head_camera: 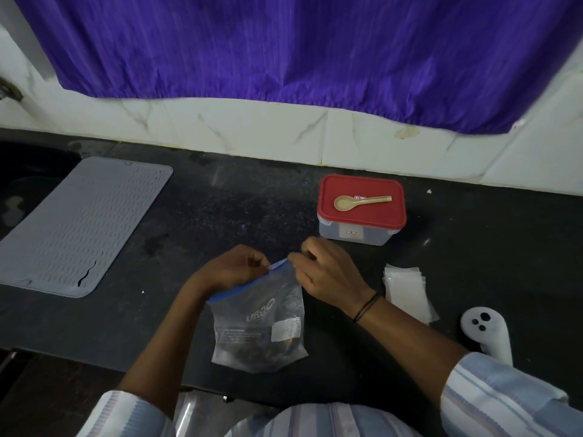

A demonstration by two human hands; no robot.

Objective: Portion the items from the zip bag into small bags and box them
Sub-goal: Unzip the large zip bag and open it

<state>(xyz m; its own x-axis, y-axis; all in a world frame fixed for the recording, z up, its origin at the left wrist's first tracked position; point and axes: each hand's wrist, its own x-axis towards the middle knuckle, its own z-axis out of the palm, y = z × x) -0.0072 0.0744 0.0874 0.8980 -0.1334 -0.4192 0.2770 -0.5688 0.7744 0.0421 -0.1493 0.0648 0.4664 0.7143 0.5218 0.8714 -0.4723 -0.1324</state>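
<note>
A clear zip bag [258, 326] with a blue seal strip stands upright on the black counter [220, 209], dark items in its bottom. My left hand [233, 266] pinches the left part of the seal and my right hand [328, 275] pinches its right end. A stack of small clear bags [407, 288] lies flat to the right of my right wrist. Behind my hands stands a clear box with a red lid [361, 209], closed, and a tan spoon [359, 202] lies on the lid.
A grey ridged silicone mat [82, 225] lies at the left of the counter. A white handheld controller [489, 329] rests at the near right edge. A tiled wall and a purple curtain [299, 48] close off the back.
</note>
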